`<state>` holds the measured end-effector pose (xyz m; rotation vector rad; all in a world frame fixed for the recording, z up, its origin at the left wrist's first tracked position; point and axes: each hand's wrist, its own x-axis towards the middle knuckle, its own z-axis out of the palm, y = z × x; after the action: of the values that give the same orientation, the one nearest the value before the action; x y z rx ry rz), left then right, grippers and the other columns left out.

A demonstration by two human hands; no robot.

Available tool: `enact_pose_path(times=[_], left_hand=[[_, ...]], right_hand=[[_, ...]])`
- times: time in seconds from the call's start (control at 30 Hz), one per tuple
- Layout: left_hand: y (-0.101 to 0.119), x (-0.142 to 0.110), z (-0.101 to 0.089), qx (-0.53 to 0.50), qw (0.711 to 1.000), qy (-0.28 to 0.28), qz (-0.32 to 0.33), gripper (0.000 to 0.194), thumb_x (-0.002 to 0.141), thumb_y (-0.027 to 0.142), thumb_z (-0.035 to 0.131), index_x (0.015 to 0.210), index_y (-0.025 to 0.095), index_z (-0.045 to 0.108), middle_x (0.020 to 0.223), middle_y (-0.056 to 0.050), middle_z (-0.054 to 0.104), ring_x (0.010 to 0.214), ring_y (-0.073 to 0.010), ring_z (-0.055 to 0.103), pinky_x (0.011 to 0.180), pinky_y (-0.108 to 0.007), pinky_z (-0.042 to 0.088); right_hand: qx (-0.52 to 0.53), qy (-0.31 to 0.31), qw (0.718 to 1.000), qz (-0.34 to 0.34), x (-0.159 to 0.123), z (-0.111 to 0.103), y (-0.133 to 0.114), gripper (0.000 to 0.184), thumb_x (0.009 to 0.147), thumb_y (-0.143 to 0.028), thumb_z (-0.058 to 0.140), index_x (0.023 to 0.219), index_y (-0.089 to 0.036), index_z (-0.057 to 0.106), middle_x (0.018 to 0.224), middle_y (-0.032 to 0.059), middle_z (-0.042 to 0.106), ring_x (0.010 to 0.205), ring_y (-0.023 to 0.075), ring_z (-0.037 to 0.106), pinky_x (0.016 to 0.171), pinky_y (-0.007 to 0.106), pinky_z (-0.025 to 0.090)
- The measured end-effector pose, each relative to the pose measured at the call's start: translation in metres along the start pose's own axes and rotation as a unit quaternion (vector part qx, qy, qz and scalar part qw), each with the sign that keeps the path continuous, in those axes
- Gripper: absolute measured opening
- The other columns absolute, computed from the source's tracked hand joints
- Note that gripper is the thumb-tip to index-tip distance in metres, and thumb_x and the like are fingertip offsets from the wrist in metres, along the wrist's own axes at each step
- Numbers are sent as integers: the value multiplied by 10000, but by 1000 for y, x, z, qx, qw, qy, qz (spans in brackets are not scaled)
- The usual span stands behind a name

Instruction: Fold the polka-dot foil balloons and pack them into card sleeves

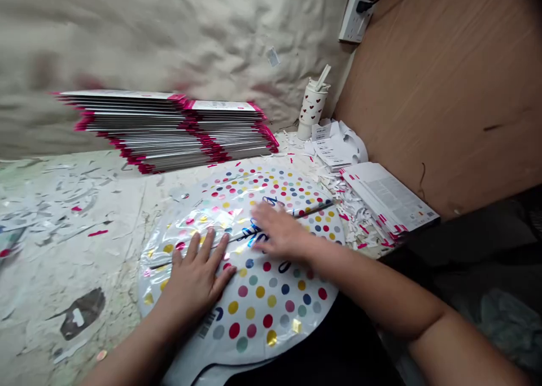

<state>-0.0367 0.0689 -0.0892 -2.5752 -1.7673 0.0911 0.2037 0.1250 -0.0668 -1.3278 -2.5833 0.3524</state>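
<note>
A round, flat foil balloon (254,312) with multicoloured dots and blue script lies on the table in front of me, its tail pointing towards me at the lower left. A thin dark line crosses it from left to upper right; whether this is a fold or a rod, I cannot tell. My left hand (199,273) rests on the balloon's left half, fingers spread and palm down. Over the middle, near the blue lettering, my right hand (282,233) is stretched out flat and a little blurred by motion. Neither hand grips anything.
Stacked flat packets with pink edges (169,129) stand at the back. A heart-patterned tumbler (312,109), a roll of labels (339,146) and more packets (389,197) sit at the right. Paper scraps (55,200) litter the table. A power strip (355,20) hangs on the wall.
</note>
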Motion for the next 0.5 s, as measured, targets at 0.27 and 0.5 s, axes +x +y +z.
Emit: enact_pose_path(times=[0.27,0.5], left_hand=[[13,11,-3,-13,1000,-14,-18,685,841,569,280,1399,172,288,1480,-157,215,1345,-389,173,1011,-587,221],[53,27,-8,-30,999,-35,-8,808,803,658,272,1412,127,246,1477,-172,213,1346,-407,140,1022,-597,191]], right_hand=[[-25,27,969,245,-88,-15,57,598,931,-405,237,1399,-33,266,1387,249,350,1308,368,279,1041,587,167],[53,89,949,298,-71,0,45,795,745,-673,469,1368,-188,377,1372,205,387,1269,417,319,1004,582,239]])
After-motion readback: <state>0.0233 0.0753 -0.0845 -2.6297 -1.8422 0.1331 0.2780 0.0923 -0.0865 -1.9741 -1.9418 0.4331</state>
